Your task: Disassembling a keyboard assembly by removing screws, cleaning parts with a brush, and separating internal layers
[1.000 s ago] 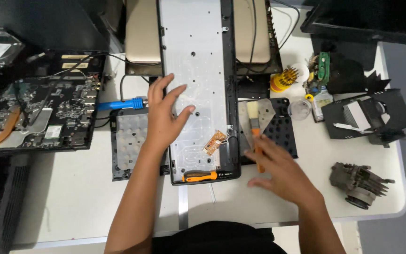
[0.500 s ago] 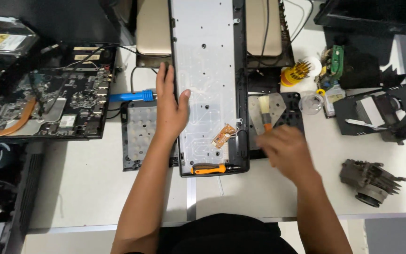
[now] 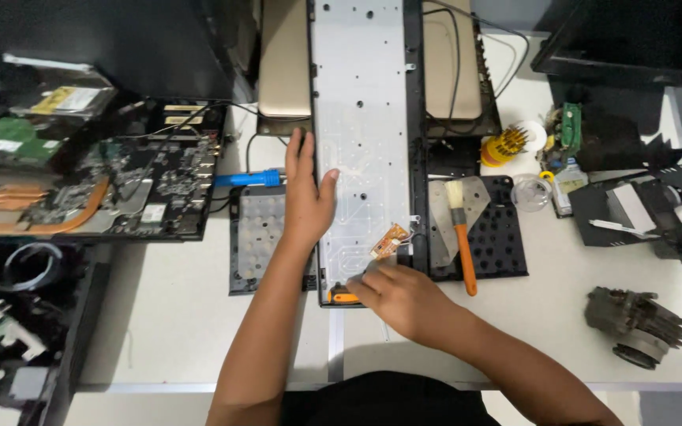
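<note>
Far left: circuit board [image 3: 132, 193] on the white surface [image 3: 175, 331]. Left hand [image 3: 307, 201], grip released, flat on the opened keyboard [image 3: 361, 150], centre, lying lengthwise away from the body. Right hand [image 3: 400, 296], grip clenched on an orange-handled screwdriver [image 3: 345, 297] at the keyboard's near end. Further right: orange-handled brush [image 3: 461, 237].

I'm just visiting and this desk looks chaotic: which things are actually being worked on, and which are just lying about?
In use: left hand flat on the keyboard tray; right hand on the orange tool; small orange board.

Lying about: brush, circuit board, blue tool, fan, bit holder.
</note>
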